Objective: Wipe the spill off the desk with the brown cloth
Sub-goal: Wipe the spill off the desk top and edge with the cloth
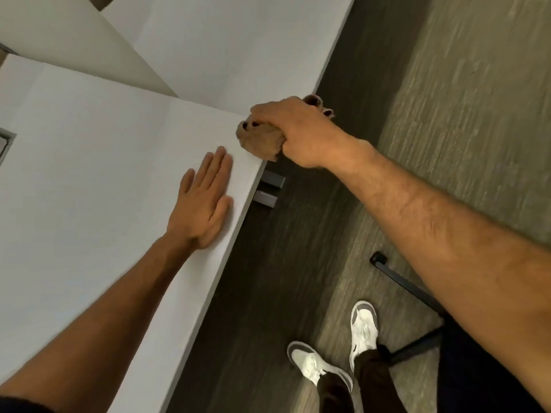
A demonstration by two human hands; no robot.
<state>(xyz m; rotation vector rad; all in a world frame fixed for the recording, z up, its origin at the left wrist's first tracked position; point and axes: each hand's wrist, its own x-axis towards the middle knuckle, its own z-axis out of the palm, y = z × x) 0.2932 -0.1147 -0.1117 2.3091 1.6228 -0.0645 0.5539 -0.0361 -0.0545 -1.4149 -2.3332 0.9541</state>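
My right hand [298,131] is closed around a bunched brown cloth [260,141] at the right front corner of the white desk [89,159]. The cloth bulges out below my fingers and a bit of it shows behind my knuckles, just past the desk edge. My left hand [202,201] lies flat, palm down, fingers together, on the desk close to that same edge, a short way below the cloth. No spill shows on the white surface.
A second white desk [226,40] meets this one at the back, with a grey divider panel [74,40] between them. Two grey brackets [269,189] stick out under the edge. A black chair base [408,287] stands on the floor beside my white shoes [362,329].
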